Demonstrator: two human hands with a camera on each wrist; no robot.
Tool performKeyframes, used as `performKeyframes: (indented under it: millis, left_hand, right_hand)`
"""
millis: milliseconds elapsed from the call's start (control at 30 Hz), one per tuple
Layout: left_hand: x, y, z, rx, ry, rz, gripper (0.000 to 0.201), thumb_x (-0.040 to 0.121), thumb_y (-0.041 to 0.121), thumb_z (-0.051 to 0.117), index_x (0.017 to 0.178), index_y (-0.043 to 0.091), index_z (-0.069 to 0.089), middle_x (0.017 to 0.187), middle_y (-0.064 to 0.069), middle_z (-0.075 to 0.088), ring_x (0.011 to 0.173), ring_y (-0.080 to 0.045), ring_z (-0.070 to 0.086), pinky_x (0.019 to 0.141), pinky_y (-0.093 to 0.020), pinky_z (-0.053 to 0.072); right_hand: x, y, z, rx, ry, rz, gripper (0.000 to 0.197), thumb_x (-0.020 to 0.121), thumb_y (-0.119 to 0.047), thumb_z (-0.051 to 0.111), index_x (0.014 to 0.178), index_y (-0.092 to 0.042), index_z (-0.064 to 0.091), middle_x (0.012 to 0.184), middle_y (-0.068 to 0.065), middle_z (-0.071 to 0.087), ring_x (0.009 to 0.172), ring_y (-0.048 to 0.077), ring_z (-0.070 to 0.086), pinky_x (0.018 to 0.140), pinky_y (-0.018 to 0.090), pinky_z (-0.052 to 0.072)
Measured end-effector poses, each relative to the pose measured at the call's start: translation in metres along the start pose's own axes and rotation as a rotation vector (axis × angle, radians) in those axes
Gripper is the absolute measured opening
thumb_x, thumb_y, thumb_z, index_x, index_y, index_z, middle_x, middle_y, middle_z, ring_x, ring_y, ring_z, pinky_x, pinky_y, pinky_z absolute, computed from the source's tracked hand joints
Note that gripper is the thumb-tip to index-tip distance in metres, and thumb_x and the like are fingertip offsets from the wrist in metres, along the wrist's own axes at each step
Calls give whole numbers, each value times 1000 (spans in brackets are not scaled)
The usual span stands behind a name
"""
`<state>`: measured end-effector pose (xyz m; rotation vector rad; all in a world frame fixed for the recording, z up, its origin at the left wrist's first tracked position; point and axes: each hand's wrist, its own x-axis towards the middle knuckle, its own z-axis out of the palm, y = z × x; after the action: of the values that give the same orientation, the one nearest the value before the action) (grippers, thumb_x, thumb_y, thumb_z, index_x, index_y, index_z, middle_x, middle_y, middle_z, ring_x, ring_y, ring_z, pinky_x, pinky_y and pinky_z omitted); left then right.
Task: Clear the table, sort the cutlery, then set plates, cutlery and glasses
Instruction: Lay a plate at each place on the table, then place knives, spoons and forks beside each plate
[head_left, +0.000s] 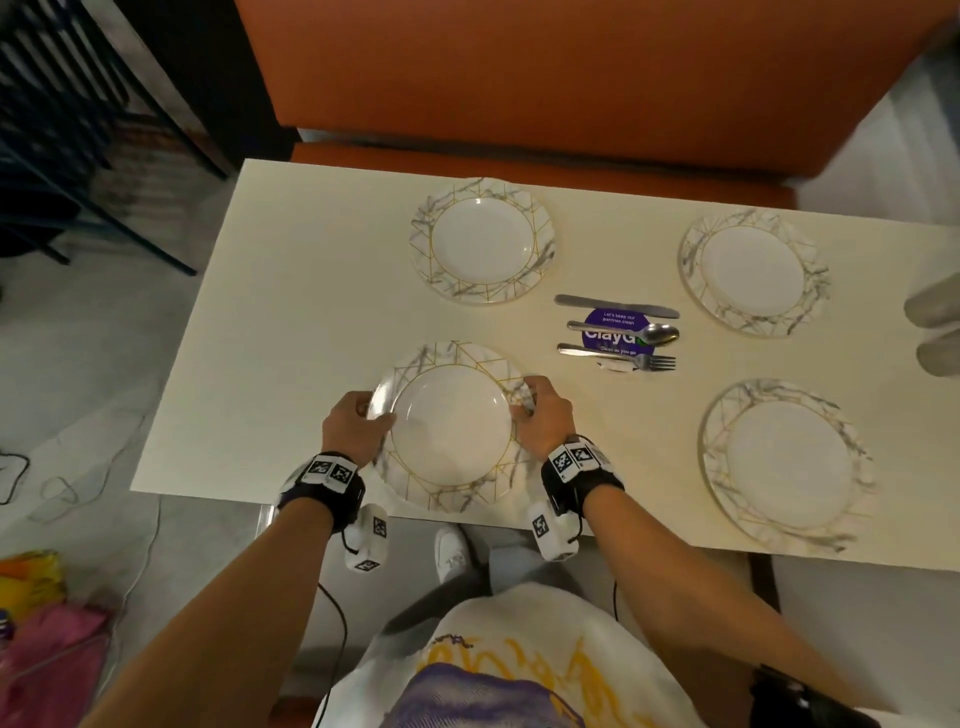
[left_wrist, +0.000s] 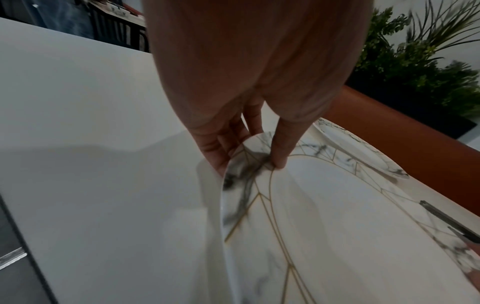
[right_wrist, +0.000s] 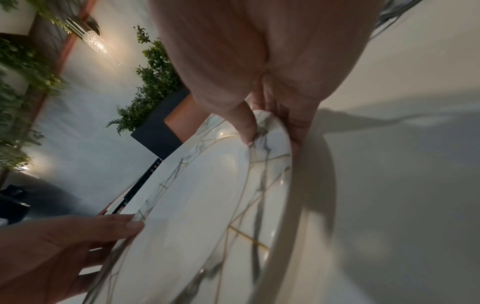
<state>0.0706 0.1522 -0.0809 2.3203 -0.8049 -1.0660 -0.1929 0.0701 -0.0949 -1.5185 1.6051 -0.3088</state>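
Observation:
A white plate (head_left: 451, 431) with a marbled, gold-lined rim hangs just above the near edge of the cream table (head_left: 291, 291). My left hand (head_left: 358, 426) pinches its left rim, thumb on top (left_wrist: 281, 148) and fingers beneath. My right hand (head_left: 540, 415) grips the right rim the same way (right_wrist: 262, 125). The plate (left_wrist: 324, 216) fills both wrist views (right_wrist: 197, 205). Three matching plates lie on the table: far middle (head_left: 483, 240), far right (head_left: 753, 273) and near right (head_left: 787, 462). A knife (head_left: 615, 305), spoon (head_left: 623, 331) and fork (head_left: 618, 357) lie side by side at the centre.
The cutlery lies over a round purple sticker (head_left: 615, 332). An orange bench (head_left: 571, 78) runs along the table's far side. A dark chair frame (head_left: 67, 130) stands at the left, coloured bags (head_left: 47, 623) lie on the floor at lower left. Plants (left_wrist: 428, 67) grow behind the bench.

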Motion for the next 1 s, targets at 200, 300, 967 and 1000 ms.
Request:
performKeyframes:
  millis: [200, 300, 967, 1000]
  left_hand:
    - [-2, -7, -7, -3, 2, 38, 41, 89, 20, 77, 127, 16, 64, 119, -3, 71, 111, -25, 66, 98, -35, 51]
    - [0, -9, -10, 16, -13, 53, 39, 91, 21, 75, 128, 17, 64, 119, -4, 72, 111, -26, 67, 100, -37, 52]
    - [4, 84, 45, 150, -8, 481, 23, 90, 10, 67, 112, 16, 70, 105, -8, 70, 102, -34, 64, 95, -47, 53]
    - [5, 97, 55, 145, -22, 506, 22, 91, 10, 67, 112, 16, 70, 105, -6, 70, 102, -33, 64, 95, -47, 52]
  right_hand:
    - [-16, 2, 12, 1, 53, 9, 42, 93, -13, 63, 134, -12, 56, 124, 11, 67, 114, 29, 63, 100, 32, 49]
    - [-19, 1, 15, -29, 66, 6, 44, 92, -15, 63, 136, -12, 56, 128, 11, 65, 118, 30, 60, 104, 39, 49]
    - [11, 19, -93, -77, 305, 19, 20, 95, -14, 54, 109, -17, 68, 106, 7, 70, 95, 22, 64, 89, 32, 53]
    - [18, 20, -105, -82, 314, 19, 19, 95, -14, 55, 107, -15, 69, 104, 7, 71, 92, 21, 64, 88, 31, 53]
